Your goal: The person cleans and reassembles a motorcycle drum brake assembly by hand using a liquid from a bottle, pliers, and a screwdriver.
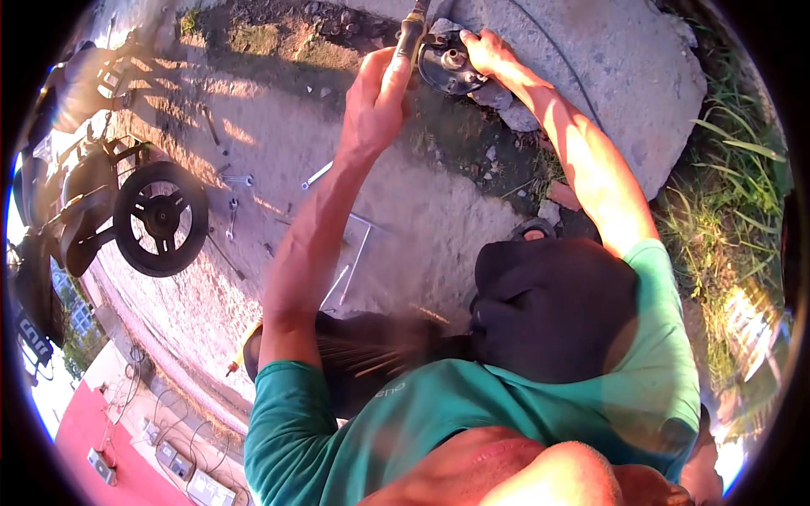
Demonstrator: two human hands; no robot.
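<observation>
At the top of the view, my left hand (375, 101) is closed around a hand tool (412, 38) with a yellow-brown and dark handle. The tool's upper end runs out of the picture, so its exact kind is hidden. Just right of it lies a round dark metal plate (434, 74) with a raised hub and fittings, resembling a drum brake plate. My right hand (489, 55) grips that plate at its upper right edge. The plate rests by the broken edge of a concrete slab (633, 93), close to the tool.
Several wrenches (232, 218) and thin metal rods (361, 257) lie on the rough ground to the left. A motorcycle wheel (160, 218) stands beyond them. A dark cable (561, 51) crosses the slab, and grass (734, 177) grows at right. Brick pieces (564, 196) sit near my knee.
</observation>
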